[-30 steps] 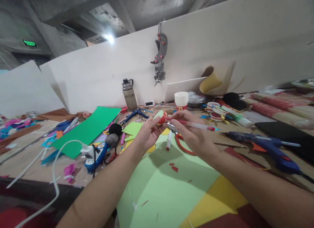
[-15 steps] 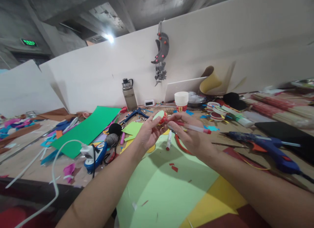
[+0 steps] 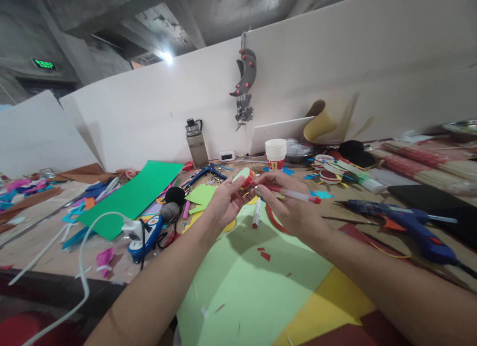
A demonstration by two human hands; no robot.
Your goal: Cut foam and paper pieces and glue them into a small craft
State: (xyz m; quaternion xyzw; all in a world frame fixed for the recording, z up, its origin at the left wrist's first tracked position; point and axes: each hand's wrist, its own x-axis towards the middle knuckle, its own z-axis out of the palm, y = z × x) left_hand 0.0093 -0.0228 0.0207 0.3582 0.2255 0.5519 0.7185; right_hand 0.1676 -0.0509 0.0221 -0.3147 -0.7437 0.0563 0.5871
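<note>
My left hand (image 3: 224, 200) is closed on a small round craft piece (image 3: 244, 177), pale green on its face with a red rim, held up above the table. My right hand (image 3: 288, 204) grips a red-tipped marker pen (image 3: 298, 194), its tip touching the round piece's right edge. Both hands meet over a light green paper sheet (image 3: 246, 276). A second white marker (image 3: 256, 214) lies on the sheet just below the hands, beside red-handled scissors (image 3: 274, 221) partly hidden by my right hand.
A blue glue gun (image 3: 406, 222) lies at the right. A dark green sheet (image 3: 134, 197), a white plug with cable (image 3: 131, 229), a grey water bottle (image 3: 197, 143) and stacked paper cups (image 3: 276, 152) stand around. Coloured scraps litter the table; white boards wall the back.
My right hand has drawn the marker leftwards, closer to the round piece. My left hand has stayed nearly still.
</note>
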